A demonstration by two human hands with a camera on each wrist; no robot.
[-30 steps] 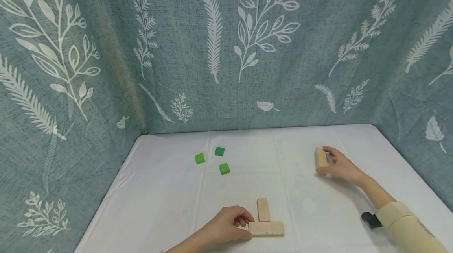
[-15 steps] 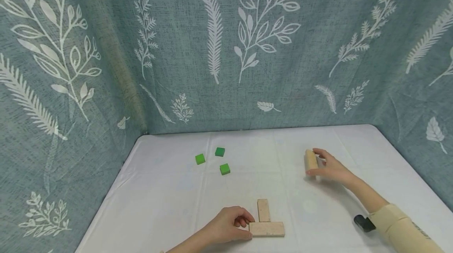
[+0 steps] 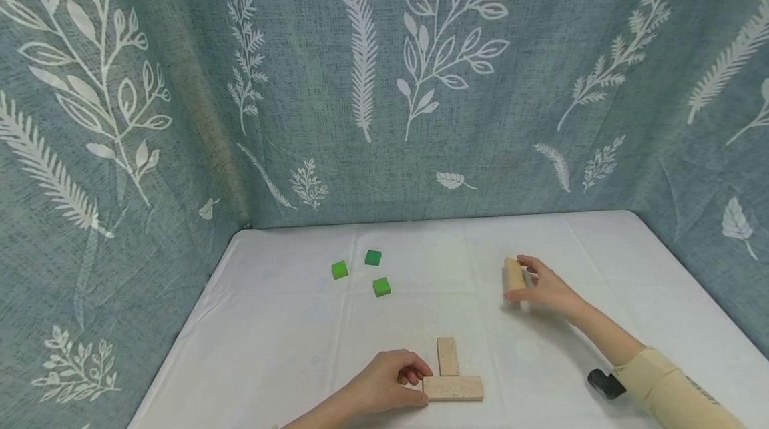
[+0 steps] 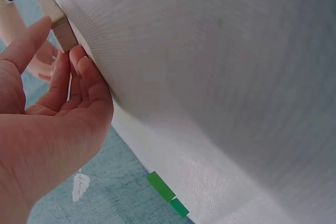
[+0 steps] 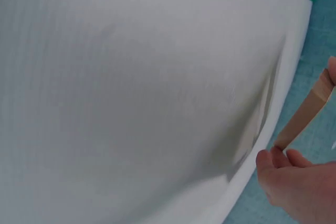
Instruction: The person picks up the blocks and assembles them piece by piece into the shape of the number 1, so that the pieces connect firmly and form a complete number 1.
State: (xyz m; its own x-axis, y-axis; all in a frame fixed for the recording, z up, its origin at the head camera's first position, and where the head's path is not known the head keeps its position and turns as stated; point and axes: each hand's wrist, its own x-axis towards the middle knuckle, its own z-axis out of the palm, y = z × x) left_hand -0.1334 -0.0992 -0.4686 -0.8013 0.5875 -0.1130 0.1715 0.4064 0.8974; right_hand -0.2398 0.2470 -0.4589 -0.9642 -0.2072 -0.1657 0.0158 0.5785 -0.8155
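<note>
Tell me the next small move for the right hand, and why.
Probably bring the right hand nearer the left hand. The right hand holds a raised wooden block off to the right, while the left hand grips one end of the crosswise block, which the lengthwise block seems to touch; the three may belong together.

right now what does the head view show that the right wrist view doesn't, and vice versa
Only the head view shows the left hand, the two blocks laid by it, the right sleeve and the black object beside it.

Only the right wrist view shows the palm-facing side of the held block close up.

Both share the right hand gripping that block, the white tablecloth, the curtain and green cubes, the wrist view catching only slivers.
</note>
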